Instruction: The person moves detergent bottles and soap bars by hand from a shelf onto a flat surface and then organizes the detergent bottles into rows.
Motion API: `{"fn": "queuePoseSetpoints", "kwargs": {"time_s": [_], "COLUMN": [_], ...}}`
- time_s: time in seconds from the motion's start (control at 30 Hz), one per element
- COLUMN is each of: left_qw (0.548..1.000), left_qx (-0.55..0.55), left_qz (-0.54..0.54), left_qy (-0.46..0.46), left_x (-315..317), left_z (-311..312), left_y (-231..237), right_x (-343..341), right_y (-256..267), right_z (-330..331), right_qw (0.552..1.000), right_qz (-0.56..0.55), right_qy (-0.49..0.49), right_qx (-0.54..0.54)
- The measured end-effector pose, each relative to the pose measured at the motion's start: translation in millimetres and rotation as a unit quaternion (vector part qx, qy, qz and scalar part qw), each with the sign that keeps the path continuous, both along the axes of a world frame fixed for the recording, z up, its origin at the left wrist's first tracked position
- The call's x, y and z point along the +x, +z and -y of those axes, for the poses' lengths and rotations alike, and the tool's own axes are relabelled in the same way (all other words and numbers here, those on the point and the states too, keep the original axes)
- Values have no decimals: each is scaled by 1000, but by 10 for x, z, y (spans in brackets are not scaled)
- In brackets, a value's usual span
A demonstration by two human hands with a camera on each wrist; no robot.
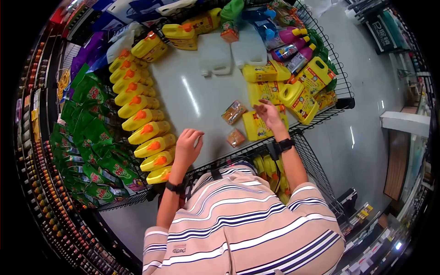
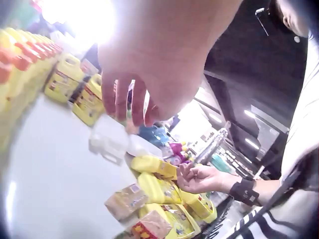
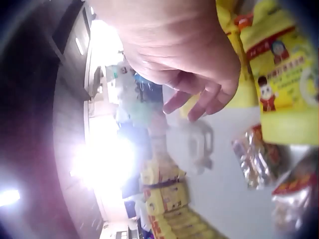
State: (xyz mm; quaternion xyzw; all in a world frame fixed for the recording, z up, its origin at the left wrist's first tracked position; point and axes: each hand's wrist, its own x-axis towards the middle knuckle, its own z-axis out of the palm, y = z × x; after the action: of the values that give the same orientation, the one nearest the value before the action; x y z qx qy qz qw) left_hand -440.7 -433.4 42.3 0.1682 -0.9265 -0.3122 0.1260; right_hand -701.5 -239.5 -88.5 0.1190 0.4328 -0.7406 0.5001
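In the head view my left hand [image 1: 187, 145] hovers over the pale display surface [image 1: 183, 98], beside a row of yellow bottles with orange caps [image 1: 142, 115]. Its fingers hang loosely bent and hold nothing. My right hand [image 1: 270, 115] is raised palm up over a yellow jug [image 1: 253, 127] lying on its side, fingers relaxed around nothing. Two small orange-brown packets, one nearer the middle [image 1: 234, 112] and one closer to me [image 1: 236, 138], lie between the hands. The right wrist view shows a yellow labelled jug [image 3: 279, 84] close beside the right hand [image 3: 192, 64].
White translucent jugs [image 1: 214, 52] lie towards the back. Purple bottles [image 1: 300, 58] and more yellow jugs [image 1: 302, 104] crowd the right side. Green bags [image 1: 89, 137] hang along the left. A black wire rim [image 1: 339, 68] borders the display, with its front edge close to my body.
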Motion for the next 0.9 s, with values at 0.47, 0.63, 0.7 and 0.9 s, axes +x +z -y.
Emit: {"fn": "queuePoseSetpoints", "kwargs": {"time_s": [0.47,0.63,0.7,0.9], "left_qw": [963,895,875,829], "left_qx": [176,406,467,542], "left_qz": [99,90,119,91], "left_qy": [-180,-161,-55,-103], "left_x": [-2946,-3472,-3522,-3452], "left_z": [-1034,-1334,-1381,-1496], "left_y": [-1394,-2005,-2134,-1556], "right_x": [-373,-586,-670,-588], "right_y": [-425,-734,-448,-496], "right_z": [-935,-1202,-984,-1158], "right_qw": [860,896,910,931], "right_qz": [-61,-163,-62,-97], "right_qy": [-356,-302,-272,-348], "right_qx": [361,281,306,58]}}
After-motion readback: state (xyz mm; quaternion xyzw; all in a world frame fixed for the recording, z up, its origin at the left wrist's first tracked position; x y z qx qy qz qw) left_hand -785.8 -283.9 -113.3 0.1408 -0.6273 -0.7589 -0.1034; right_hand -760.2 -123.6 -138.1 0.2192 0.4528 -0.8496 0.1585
